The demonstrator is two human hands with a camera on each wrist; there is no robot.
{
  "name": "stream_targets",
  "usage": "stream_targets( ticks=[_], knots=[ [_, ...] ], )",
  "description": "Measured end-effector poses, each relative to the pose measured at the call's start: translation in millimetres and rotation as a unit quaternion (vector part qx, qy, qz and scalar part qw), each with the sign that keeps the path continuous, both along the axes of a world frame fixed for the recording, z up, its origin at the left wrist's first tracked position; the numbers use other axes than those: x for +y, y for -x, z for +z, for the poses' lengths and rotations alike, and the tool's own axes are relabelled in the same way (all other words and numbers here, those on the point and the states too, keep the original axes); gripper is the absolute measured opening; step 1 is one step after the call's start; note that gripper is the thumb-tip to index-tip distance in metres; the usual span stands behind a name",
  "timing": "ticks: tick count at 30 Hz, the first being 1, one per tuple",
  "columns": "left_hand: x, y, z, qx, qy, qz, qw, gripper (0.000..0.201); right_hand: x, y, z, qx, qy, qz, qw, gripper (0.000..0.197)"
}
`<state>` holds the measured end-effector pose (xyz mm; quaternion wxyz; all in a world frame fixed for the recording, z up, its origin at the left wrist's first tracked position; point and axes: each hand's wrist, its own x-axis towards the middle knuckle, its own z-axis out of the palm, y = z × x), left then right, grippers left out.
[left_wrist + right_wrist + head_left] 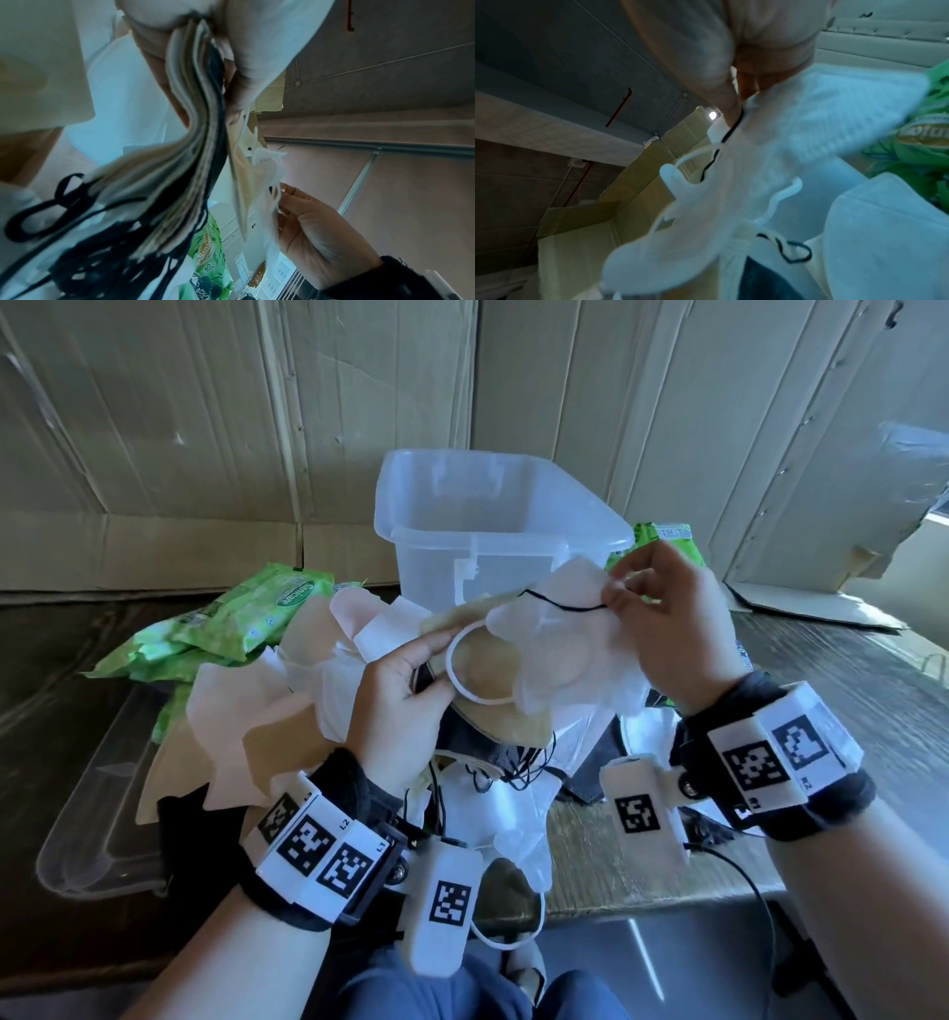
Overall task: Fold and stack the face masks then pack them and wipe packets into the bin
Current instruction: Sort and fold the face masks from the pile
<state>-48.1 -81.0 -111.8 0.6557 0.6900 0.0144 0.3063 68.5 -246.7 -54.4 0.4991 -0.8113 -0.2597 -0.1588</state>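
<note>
White and tan face masks (513, 660) with black ear loops (560, 603); bright green wipe packets (231, 624); translucent clear bin (493, 526); dark wood-grain desk (847, 690).

- Table (847, 690): dark wood-grain top.
- Clear bin (493, 526) stands at its back, upright.
- Green wipe packets (241, 618) lie left of bin; another packet (667, 541) right of it.
- Loose masks (246, 711) heaped in front.
- Clear lid (97, 824) lies flat, left edge.
</note>
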Motion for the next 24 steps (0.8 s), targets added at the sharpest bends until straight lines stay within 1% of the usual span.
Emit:
stream_targets(
  ticks=[2, 4, 7, 10, 11, 12, 13, 15, 16, 17, 18, 19, 20, 21, 22, 23, 24],
  knots=[
    [-0.8, 1.1, 1.2, 0.001, 0.013, -0.003, 1.0, 0.038, 2.5, 3.1, -1.8, 0.022, 0.018, 0.035, 0.999, 0.025],
    [1.4, 1.4, 1.4, 0.013, 0.014, 0.027, 0.999, 0.039, 3.8, 6.5, -3.5, 0.037, 0.034, 0.062, 0.997, 0.025],
    [6.3, 0.8, -0.3, 0.035, 0.015, 0.063, 0.997, 0.039, 1.5, 10.0, -2.6, 0.068, 0.035, 0.087, 0.993, 0.043],
    [12.5, -0.8, -2.2, 0.043, -0.009, 0.094, 0.995, 0.039, -5.8, 6.1, -0.6, 0.115, 0.065, 0.094, 0.987, 0.05],
    [15.0, -1.5, -2.9, 0.044, -0.016, 0.095, 0.994, 0.04, -8.5, 2.3, -0.6, 0.114, 0.085, 0.07, 0.987, 0.048],
    [17.0, -1.9, -3.4, 0.046, -0.022, 0.093, 0.994, 0.042, -11.0, -1.0, 0.5, 0.097, 0.101, 0.026, 0.99, 0.044],
    [18.4, -2.1, -3.9, 0.051, -0.029, 0.09, 0.994, 0.043, -13.7, -3.9, 2.5, 0.066, 0.108, -0.034, 0.991, 0.038],
    [17.1, -1.5, -3.6, 0.07, -0.043, 0.082, 0.993, 0.045, -16.2, -4.7, 10.4, -0.024, 0.084, -0.153, 0.984, 0.03],
    [14.5, -0.9, -2.4, 0.076, -0.044, 0.075, 0.993, 0.044, -15.0, -0.1, 15.5, -0.077, 0.061, -0.171, 0.98, 0.032],
    [11.6, -0.9, -1.7, 0.077, -0.036, 0.065, 0.994, 0.044, -11.0, 7.0, 19.2, -0.132, 0.05, -0.147, 0.979, 0.037],
    [8.7, -0.8, -0.6, 0.075, -0.02, 0.054, 0.996, 0.043, -4.4, 15.8, 19.4, -0.183, 0.067, -0.094, 0.976, 0.042],
    [5.4, -0.6, 1.2, 0.074, -0.003, 0.043, 0.996, 0.043, 3.6, 24.5, 15.3, -0.223, 0.104, -0.022, 0.969, 0.048],
    [2.2, 0.0, 3.3, 0.073, 0.011, 0.032, 0.997, 0.043, 12.3, 32.4, 7.7, -0.242, 0.155, 0.049, 0.957, 0.054],
    [-0.2, 0.5, 5.1, 0.072, 0.014, 0.023, 0.997, 0.043, 19.5, 37.7, 0.2, -0.226, 0.211, 0.1, 0.946, 0.058],
    [-1.5, 1.2, 6.3, 0.07, 0.008, 0.017, 0.997, 0.044, 24.7, 39.5, -6.2, -0.19, 0.259, 0.12, 0.939, 0.061],
    [-1.3, 2.1, 6.6, 0.071, -0.002, 0.018, 0.997, 0.043, 26.9, 36.5, -11.7, -0.153, 0.292, 0.114, 0.937, 0.062],
    [-0.8, 3.3, 6.7, 0.074, -0.01, 0.022, 0.997, 0.042, 26.6, 31.7, -15.6, -0.128, 0.299, 0.089, 0.941, 0.062]
  ],
)
